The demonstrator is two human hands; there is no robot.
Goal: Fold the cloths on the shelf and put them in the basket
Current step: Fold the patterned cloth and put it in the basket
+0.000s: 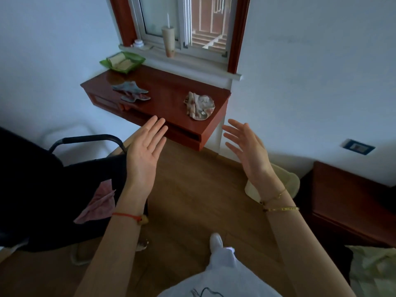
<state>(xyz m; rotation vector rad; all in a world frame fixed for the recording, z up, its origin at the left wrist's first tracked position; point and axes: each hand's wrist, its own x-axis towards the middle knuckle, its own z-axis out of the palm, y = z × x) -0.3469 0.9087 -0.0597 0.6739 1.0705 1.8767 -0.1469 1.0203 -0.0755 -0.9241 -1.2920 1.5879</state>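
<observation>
A red-brown wall shelf point(171, 93) sits under the window. On its left part lies a crumpled blue-grey and pink cloth point(131, 92). On its right part lies a crumpled cream patterned cloth point(199, 105). A green basket point(137, 58) holding folded pale cloths stands at the shelf's back left corner. My left hand point(145, 148) is raised with palm up and fingers apart, just in front of the shelf's front edge. My right hand point(246, 146) is raised to its right, fingers spread, holding nothing. Both hands are apart from the cloths.
A black chair point(64, 168) with a pink cloth point(98, 202) on its seat stands at the left. A tall cup point(168, 40) stands on the windowsill. A dark wooden cabinet point(351, 202) is at the right, with a pale bin point(287, 181) beside it. The floor is wooden.
</observation>
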